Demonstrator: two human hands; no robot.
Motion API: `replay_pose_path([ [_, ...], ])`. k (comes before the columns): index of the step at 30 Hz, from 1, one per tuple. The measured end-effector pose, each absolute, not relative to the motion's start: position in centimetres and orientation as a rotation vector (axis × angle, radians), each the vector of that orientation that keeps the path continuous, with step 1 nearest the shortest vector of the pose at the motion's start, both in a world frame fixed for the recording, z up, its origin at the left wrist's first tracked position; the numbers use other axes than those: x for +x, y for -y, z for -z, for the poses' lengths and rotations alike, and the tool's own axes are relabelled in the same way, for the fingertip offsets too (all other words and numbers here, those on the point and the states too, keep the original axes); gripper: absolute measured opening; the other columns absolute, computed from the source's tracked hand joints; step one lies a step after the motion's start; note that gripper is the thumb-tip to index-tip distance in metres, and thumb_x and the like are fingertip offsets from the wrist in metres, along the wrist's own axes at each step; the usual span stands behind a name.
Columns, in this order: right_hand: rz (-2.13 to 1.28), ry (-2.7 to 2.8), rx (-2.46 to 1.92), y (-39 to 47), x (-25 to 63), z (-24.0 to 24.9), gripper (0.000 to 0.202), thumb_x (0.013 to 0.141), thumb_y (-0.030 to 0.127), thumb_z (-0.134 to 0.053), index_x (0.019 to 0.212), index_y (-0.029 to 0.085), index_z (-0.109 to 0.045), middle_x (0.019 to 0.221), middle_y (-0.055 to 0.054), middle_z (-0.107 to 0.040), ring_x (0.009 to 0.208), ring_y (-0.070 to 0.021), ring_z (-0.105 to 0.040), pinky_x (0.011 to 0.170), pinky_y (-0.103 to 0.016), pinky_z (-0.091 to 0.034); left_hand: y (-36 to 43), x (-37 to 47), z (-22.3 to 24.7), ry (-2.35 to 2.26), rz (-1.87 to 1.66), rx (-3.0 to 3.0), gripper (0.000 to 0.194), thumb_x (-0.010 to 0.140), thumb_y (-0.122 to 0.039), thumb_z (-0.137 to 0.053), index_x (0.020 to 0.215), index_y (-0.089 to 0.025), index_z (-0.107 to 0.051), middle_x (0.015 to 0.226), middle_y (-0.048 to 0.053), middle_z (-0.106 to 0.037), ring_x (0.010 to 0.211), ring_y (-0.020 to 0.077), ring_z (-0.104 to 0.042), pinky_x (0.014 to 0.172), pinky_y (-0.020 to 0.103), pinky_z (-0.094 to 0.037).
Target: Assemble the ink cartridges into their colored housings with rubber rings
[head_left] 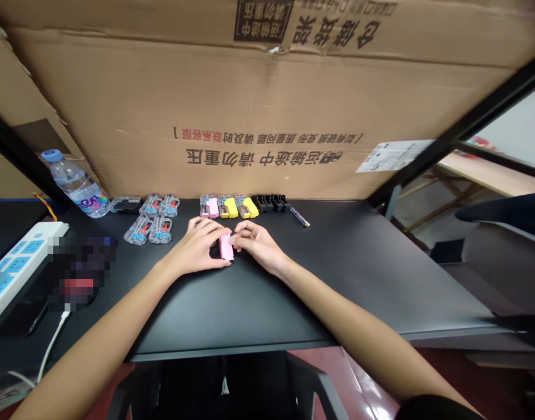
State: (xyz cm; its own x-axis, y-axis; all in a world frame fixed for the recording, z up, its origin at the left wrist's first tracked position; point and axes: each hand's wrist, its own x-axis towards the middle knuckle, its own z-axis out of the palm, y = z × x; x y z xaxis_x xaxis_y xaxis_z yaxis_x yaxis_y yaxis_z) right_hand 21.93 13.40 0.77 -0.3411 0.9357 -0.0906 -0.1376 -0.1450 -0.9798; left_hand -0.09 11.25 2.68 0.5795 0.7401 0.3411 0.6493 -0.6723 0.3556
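Note:
A small pink plastic piece (226, 247) stands on the black table between my two hands. My left hand (201, 245) grips it from the left, thumb at its near end and fingers at its far end. From the right, my right hand (255, 242) touches its side with the fingertips pinched together; whether something small sits in that pinch is hidden. Just beyond my hands is a row of clear pieces with coloured parts: a pink one (212, 207) and two yellow ones (228, 207). Several black clip-like parts (271, 203) continue that row to the right.
Several clear plastic pieces with orange and blue parts (160, 230) lie left of my hands. A pen-like stick (299, 216) lies back right. A water bottle (77, 184) leans against the cardboard (267, 99). At left are a power strip (24, 256) and a phone with cable (31, 309).

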Motion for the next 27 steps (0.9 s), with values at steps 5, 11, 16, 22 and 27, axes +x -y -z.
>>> replay_pose_path([
  [5, -1.477, 1.506, -1.015, -14.0, 22.5, -0.6, 0.031, 0.080, 0.042, -0.086, 0.093, 0.022, -0.066, 0.081, -0.001, -0.072, 0.070, -0.0176, -0.064, 0.069, -0.034, -0.055, -11.3, -0.2, -2.8, -1.179, -0.693, 2.618, 0.062, 0.082, -0.051, -0.086, 0.135, -0.025, -0.067, 0.130, 0.010, -0.072, 0.127, 0.0339, -0.061, 0.121, 0.056, -0.029],
  [11, -0.538, 2.005, -1.096, -15.1, 24.7, -0.3, 0.024, 0.103, 0.038, -0.062, 0.114, 0.022, -0.077, 0.113, -0.011, -0.075, 0.102, -0.0285, -0.066, 0.093, -0.048, -0.056, -11.6, -0.4, -2.6, -1.222, -0.668, 2.600, 0.061, 0.083, -0.051, -0.084, 0.136, -0.026, -0.064, 0.131, 0.010, -0.072, 0.131, 0.0348, -0.060, 0.121, 0.057, -0.028],
  [16, -0.215, 2.278, -1.108, -15.2, 25.2, -0.9, 0.030, 0.104, 0.030, -0.057, 0.119, 0.024, -0.083, 0.119, -0.014, -0.074, 0.104, -0.0333, -0.062, 0.098, -0.056, -0.054, -11.5, -0.3, -2.7, -1.233, -0.665, 2.569, 0.058, 0.085, -0.044, -0.082, 0.136, -0.027, -0.061, 0.137, 0.009, -0.070, 0.131, 0.0336, -0.061, 0.123, 0.055, -0.027],
  [22, -0.353, 2.210, -0.927, -14.7, 24.6, -1.3, 0.029, 0.103, 0.026, -0.059, 0.125, 0.025, -0.079, 0.116, -0.011, -0.075, 0.108, -0.0303, -0.066, 0.100, -0.051, -0.055, -11.3, -0.3, -2.7, -1.228, -0.657, 2.577, 0.057, 0.086, -0.043, -0.080, 0.135, -0.026, -0.056, 0.139, 0.010, -0.069, 0.130, 0.0327, -0.061, 0.125, 0.056, -0.025],
  [27, -0.539, 2.258, -0.736, -14.3, 24.5, -1.7, 0.027, 0.102, 0.023, -0.061, 0.126, 0.027, -0.073, 0.119, -0.009, -0.073, 0.112, -0.0272, -0.068, 0.102, -0.047, -0.057, -11.1, -0.2, -2.9, -1.216, -0.635, 2.543, 0.057, 0.088, -0.050, -0.077, 0.133, -0.025, -0.053, 0.132, 0.011, -0.070, 0.133, 0.0334, -0.060, 0.127, 0.057, -0.024],
])
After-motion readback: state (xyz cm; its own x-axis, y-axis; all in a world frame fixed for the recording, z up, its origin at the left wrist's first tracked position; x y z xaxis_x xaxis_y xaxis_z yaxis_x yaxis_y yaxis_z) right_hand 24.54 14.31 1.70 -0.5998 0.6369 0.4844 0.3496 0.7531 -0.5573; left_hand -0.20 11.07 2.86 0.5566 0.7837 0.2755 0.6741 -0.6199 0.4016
